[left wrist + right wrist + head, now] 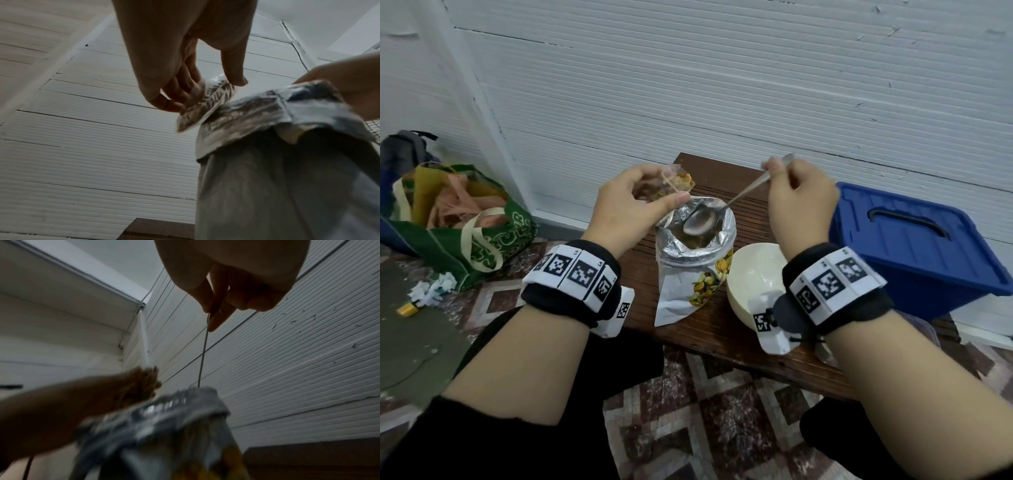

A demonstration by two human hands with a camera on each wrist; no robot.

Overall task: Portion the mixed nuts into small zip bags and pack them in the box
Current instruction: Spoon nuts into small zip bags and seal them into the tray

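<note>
A foil-lined nut pouch point(693, 270) stands open on the small wooden table point(722, 329). My left hand point(635, 202) pinches a small clear zip bag point(674, 183) with some nuts in it, just above and left of the pouch's mouth; in the left wrist view the zip bag point(205, 104) hangs between thumb and fingers. My right hand point(798, 202) holds a metal spoon point(726, 205) by the handle, its bowl lowered into the pouch's opening. From the right wrist view the spoon point(203, 353) runs down into the pouch point(164, 418).
A white bowl point(753, 281) sits right of the pouch near my right wrist. A blue lidded box point(914, 246) stands at the table's right. On the floor at left are a green tote bag point(465, 226) and crumpled paper point(434, 287). A white panelled wall is behind.
</note>
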